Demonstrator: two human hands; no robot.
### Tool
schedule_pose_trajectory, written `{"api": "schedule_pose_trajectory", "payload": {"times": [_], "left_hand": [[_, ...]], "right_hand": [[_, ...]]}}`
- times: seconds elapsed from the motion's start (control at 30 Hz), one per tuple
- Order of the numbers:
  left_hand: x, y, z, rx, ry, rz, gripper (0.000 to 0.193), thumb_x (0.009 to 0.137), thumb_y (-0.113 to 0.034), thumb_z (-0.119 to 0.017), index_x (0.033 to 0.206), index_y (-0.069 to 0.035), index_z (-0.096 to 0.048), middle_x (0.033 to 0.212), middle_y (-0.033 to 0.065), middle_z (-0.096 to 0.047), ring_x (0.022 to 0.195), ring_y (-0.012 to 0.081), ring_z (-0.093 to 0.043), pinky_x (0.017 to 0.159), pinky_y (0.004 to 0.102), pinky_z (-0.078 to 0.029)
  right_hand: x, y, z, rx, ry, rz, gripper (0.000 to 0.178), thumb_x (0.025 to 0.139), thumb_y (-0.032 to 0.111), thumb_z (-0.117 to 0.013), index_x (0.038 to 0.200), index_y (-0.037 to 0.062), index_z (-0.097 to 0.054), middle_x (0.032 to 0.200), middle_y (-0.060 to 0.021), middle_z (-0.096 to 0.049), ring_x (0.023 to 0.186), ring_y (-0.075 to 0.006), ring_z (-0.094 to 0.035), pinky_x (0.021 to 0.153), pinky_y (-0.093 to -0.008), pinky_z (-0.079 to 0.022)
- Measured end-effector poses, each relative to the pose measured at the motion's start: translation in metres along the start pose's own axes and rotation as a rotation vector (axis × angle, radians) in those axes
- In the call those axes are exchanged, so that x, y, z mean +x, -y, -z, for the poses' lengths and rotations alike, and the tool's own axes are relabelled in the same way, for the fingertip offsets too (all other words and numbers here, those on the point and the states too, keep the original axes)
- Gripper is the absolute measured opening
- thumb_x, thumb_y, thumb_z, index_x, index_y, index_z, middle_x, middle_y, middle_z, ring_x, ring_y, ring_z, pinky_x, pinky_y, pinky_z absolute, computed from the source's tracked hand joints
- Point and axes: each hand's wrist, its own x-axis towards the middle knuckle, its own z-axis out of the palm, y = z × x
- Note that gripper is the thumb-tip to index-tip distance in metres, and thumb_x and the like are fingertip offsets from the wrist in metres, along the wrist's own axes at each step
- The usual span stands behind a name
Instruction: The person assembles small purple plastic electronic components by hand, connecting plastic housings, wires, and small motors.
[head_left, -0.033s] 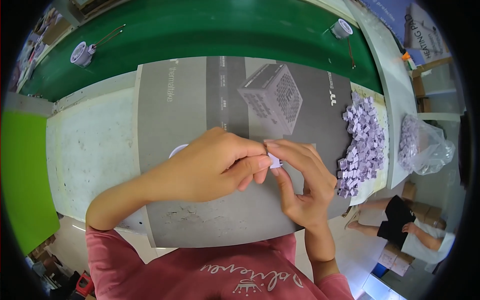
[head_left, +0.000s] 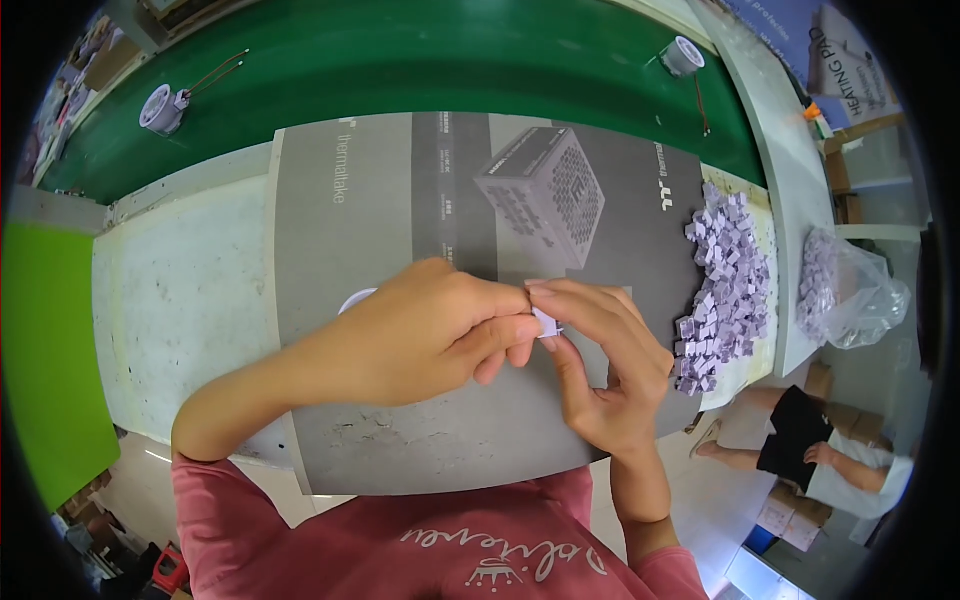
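Observation:
A small white block (head_left: 546, 323) with short metal pins on one side is held between my fingertips, above a grey printed cardboard sheet (head_left: 370, 440). My left hand (head_left: 420, 330) comes from the left with its fingers curled, and its thumb and forefinger pinch the block's left side. On the other side, the thumb and fingertips of my right hand (head_left: 610, 370) close on the same block. Part of a round white rim (head_left: 356, 299) shows behind my left wrist; the rest of it is hidden. Whether a wire lies between my fingers cannot be seen.
A heap of similar small white blocks (head_left: 722, 290) lies along the sheet's right edge, beside a clear plastic bag (head_left: 855, 290) of more. On the green belt (head_left: 350, 60) stand two round white parts with wires, one left (head_left: 163, 108), one right (head_left: 683, 58). Another person (head_left: 800, 440) is at lower right.
The small white block has tilted slightly between my fingertips. My hands have hardly moved. The other person at lower right has shifted a little.

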Motion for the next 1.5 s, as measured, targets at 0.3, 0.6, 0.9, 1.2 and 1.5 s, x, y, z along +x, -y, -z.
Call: {"api": "schedule_pose_trajectory", "payload": {"times": [0.3,0.6,0.9,1.2,1.5], "left_hand": [[-0.008,0.003,0.004,0.337,-0.151,-0.035,0.014,0.091,-0.020,-0.071,0.095,-0.010,-0.061,0.074,-0.0016,-0.068,0.081,0.0195,-0.068,0.114,0.0517,-0.029],[-0.025,0.000,-0.020,1.018,-0.411,-0.054,0.013,0.079,-0.015,-0.072,0.084,-0.004,-0.068,0.069,0.0086,-0.064,0.081,0.0245,-0.067,0.113,0.0536,-0.030],[-0.016,0.013,-0.028,0.975,-0.374,-0.090,0.015,0.068,0.001,-0.062,0.081,-0.002,-0.069,0.073,0.0092,-0.065,0.080,0.0220,-0.066,0.112,0.0456,-0.032],[-0.030,0.003,-0.018,0.981,-0.278,-0.072,0.022,0.076,-0.010,-0.073,0.095,-0.001,-0.065,0.084,0.0098,-0.066,0.089,0.0237,-0.065,0.109,0.0462,-0.035],[-0.048,-0.028,0.004,0.980,-0.106,0.311,0.061,0.062,-0.021,-0.089,0.110,-0.006,-0.054,0.088,0.0068,-0.061,0.082,0.0308,-0.065,0.063,0.0434,-0.047]], "right_hand": [[-0.002,-0.005,-0.002,-0.050,0.063,-0.036,0.043,0.072,-0.011,-0.070,0.113,0.0027,-0.070,0.107,-0.0128,-0.069,0.095,-0.0310,-0.065,0.082,-0.0382,-0.053],[-0.008,-0.014,-0.014,-0.051,0.123,-0.079,0.041,0.073,-0.007,-0.071,0.112,0.0052,-0.068,0.109,-0.0099,-0.068,0.100,-0.0304,-0.061,0.086,-0.0393,-0.051],[-0.009,-0.010,-0.022,-0.193,0.184,-0.116,0.035,0.073,-0.003,-0.071,0.107,0.0066,-0.068,0.107,-0.0054,-0.067,0.107,-0.0274,-0.058,0.092,-0.0407,-0.043],[-0.011,-0.004,-0.031,-0.373,0.304,0.032,0.039,0.073,0.004,-0.072,0.111,0.0051,-0.066,0.106,-0.0048,-0.064,0.108,-0.0239,-0.055,0.102,-0.0478,-0.035],[-0.006,0.005,-0.043,-0.391,0.277,0.087,0.037,0.074,0.001,-0.071,0.110,0.0060,-0.068,0.105,-0.0045,-0.066,0.103,-0.0245,-0.058,0.099,-0.0472,-0.037]]}}
